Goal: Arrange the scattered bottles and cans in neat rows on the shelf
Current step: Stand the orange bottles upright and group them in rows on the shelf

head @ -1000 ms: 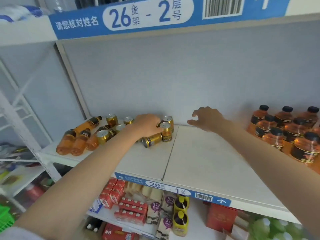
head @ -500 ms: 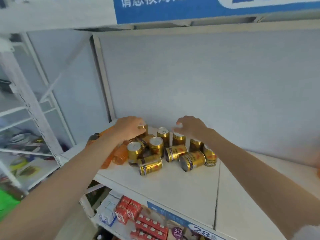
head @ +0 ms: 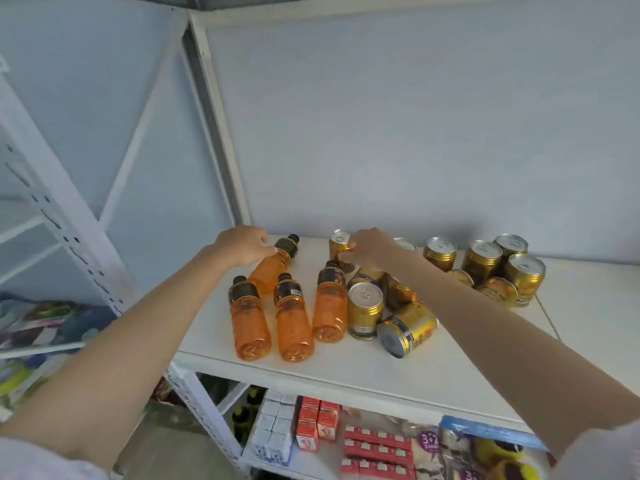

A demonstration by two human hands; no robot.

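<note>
Four clear plastic bottles of orange drink with black caps (head: 290, 317) lie on their sides on the white shelf board (head: 346, 362). Beside them, gold metal cans (head: 365, 310) cluster, some upright, some toppled.

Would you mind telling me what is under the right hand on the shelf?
Under the right hand stands an upright gold can, its silver top partly showing. Lying cans sit below the wrist. Whether the fingers actually grip the can is hidden.

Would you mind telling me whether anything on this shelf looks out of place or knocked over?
Yes. All four orange bottles lie flat near the shelf front, and at least one gold can lies tipped beside an upright can. Nothing looks spilled.
</note>
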